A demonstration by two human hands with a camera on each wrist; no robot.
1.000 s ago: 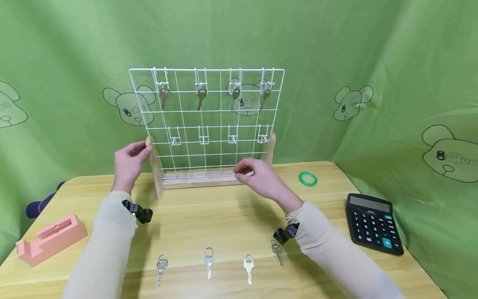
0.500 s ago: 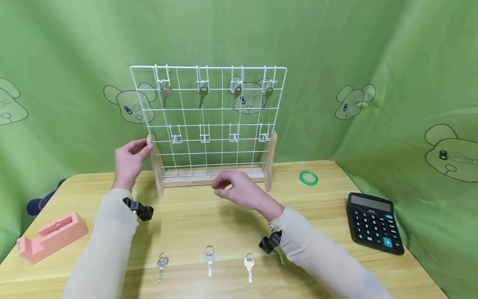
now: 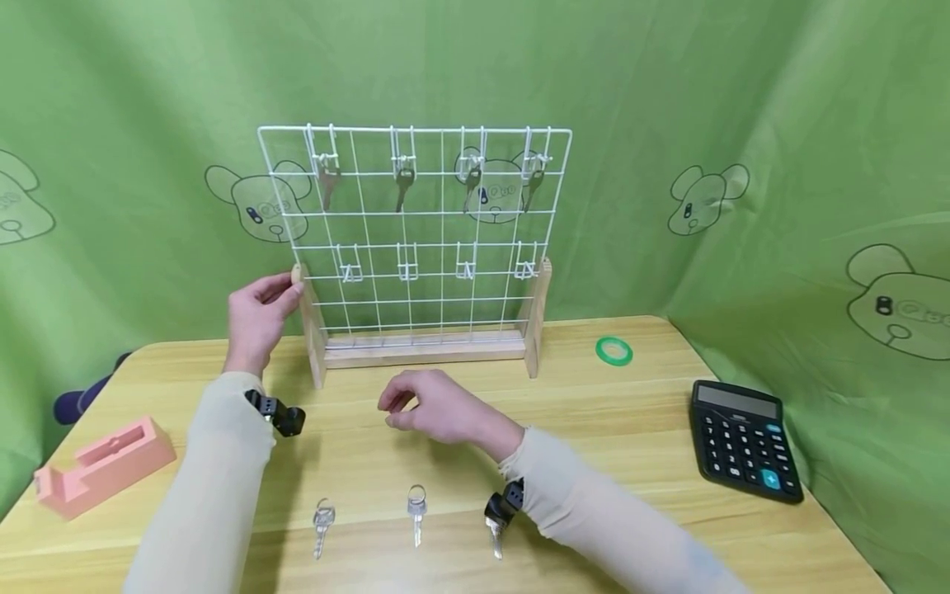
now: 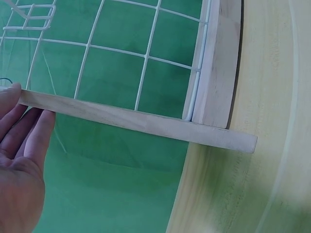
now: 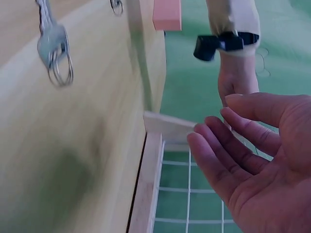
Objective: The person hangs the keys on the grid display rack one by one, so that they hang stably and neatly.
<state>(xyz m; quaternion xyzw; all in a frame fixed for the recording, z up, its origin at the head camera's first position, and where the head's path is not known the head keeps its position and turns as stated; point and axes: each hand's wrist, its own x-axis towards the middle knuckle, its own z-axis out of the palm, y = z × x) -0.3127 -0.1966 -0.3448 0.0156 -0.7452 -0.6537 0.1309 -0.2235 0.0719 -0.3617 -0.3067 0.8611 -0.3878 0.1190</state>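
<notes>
A white wire grid rack stands on a wooden base [image 3: 423,355] at the back of the table. Keys such as the leftmost one [image 3: 329,180] hang from its upper hooks, while its lower hooks [image 3: 407,271] bear none. My left hand [image 3: 255,323] pinches the top of the rack's left wooden post [image 4: 131,119] between thumb and fingers. In front of the base, above the table, my right hand [image 3: 438,406] hovers with loosely bent fingers and holds nothing. Nearer me lie a left key [image 3: 322,520], a middle key [image 3: 417,513] and a third key [image 3: 496,546], partly covered by the wrist camera.
A pink tape dispenser [image 3: 111,470] sits at the left of the table. To the right are a green ring [image 3: 613,351] and a black calculator [image 3: 745,441]. Green cloth [image 3: 616,99] hangs behind the table.
My right hand has moved left and toward me, away from the rack's base, and its forearm now hides the rightmost key on the table. The left hand keeps its hold on the post.
</notes>
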